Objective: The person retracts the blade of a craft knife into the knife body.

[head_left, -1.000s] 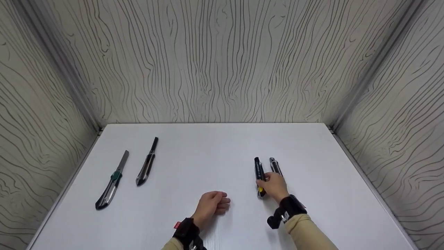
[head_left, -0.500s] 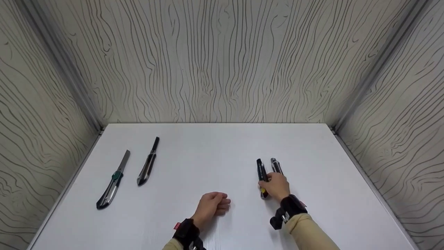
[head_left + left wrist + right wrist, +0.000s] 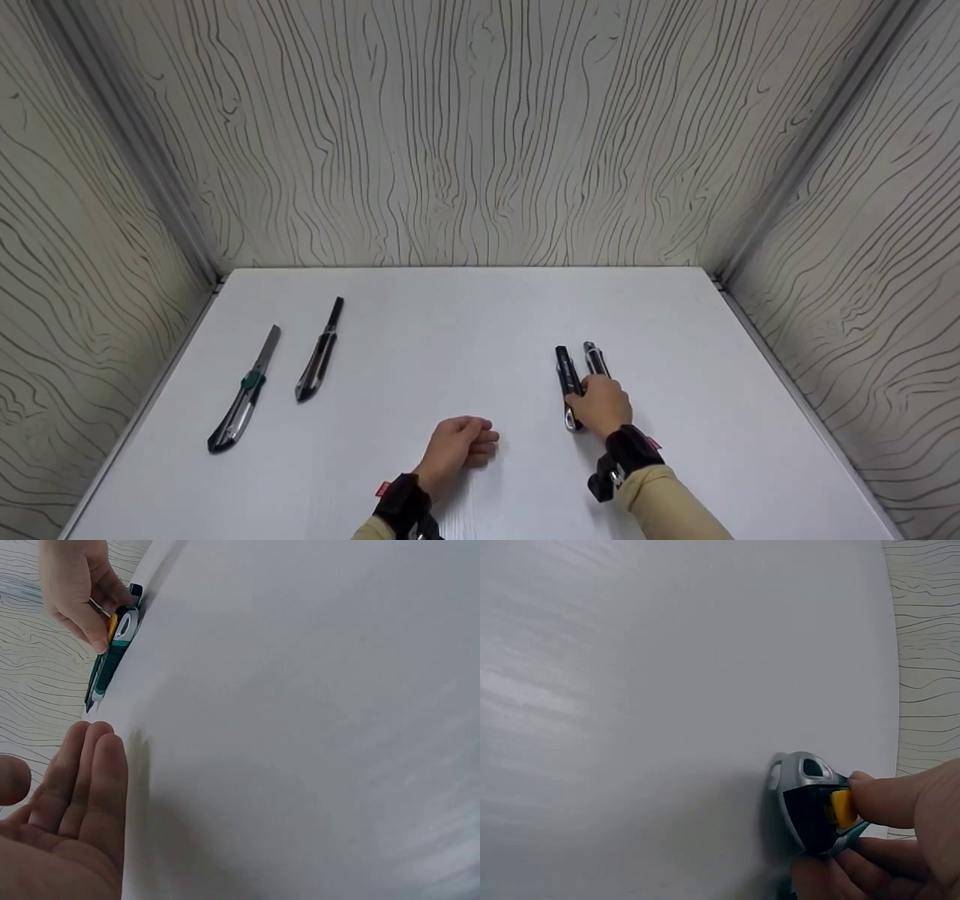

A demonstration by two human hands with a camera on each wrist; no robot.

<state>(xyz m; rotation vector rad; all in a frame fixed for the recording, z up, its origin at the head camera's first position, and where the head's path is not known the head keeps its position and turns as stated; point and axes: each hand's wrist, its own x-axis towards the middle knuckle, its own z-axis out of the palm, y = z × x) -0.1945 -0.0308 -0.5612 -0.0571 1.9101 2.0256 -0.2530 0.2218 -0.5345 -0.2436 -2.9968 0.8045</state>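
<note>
My right hand (image 3: 602, 406) pinches a dark utility knife (image 3: 568, 375) between thumb and fingers. In the right wrist view the knife's yellow slider (image 3: 844, 808) sits by my thumb, and its silver end (image 3: 808, 767) faces the camera. A second utility knife (image 3: 595, 358) lies close on the right, its lower part hidden behind that hand. My left hand (image 3: 457, 444) rests low over the white table, holding nothing. The left wrist view shows the left fingers (image 3: 107, 780) loosely extended, with the gripped knife beyond them.
To the left lie a utility knife with a green collar and its blade out (image 3: 240, 405) and a dark one with a black blade extended (image 3: 318, 360). Wood-patterned panels (image 3: 465, 135) enclose the white table (image 3: 450, 330) at the back and sides.
The gripped knife and my right hand have shifted slightly right and nearer to me. The yellow part shows less in the head view now. My left hand has stayed in place.
</note>
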